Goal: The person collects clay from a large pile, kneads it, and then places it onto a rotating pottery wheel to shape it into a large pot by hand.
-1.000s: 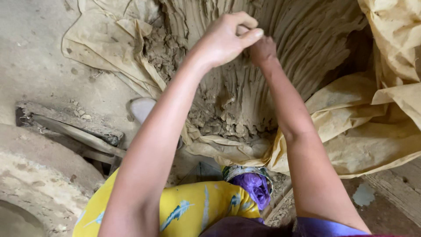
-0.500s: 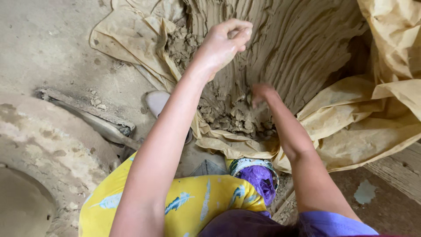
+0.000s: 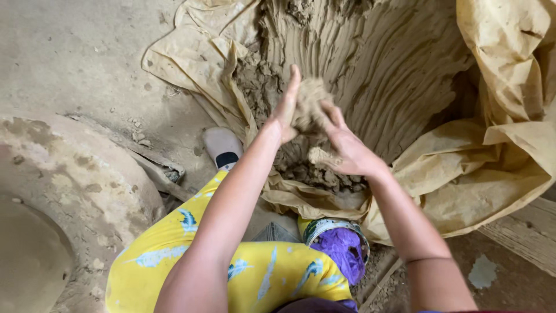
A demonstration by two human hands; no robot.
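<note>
Both forearms run up from 6 o'clock and meet at frame centre. Left hand (image 3: 285, 113) stands edge-on, fingers straight toward 12, palm flat against the clay lump (image 3: 310, 104). Right hand (image 3: 341, 148) is cupped under and beside it, fingers angled to 11. Grip: open palms pressing the lump between them, no curled fist. Lump is roundish, no clear long axis, held just off the clay mass (image 3: 370, 75), whose finger grooves run 12 to 6. Loose clay crumbs (image 3: 324, 174) sit below the hands. Tan plastic sheet (image 3: 498, 150) wraps the mass from 9 round to 4. Shoe (image 3: 223, 148) at 9, purple-lined tub (image 3: 339, 243) at 6, stone wheel (image 3: 69, 191) at 8.
</note>
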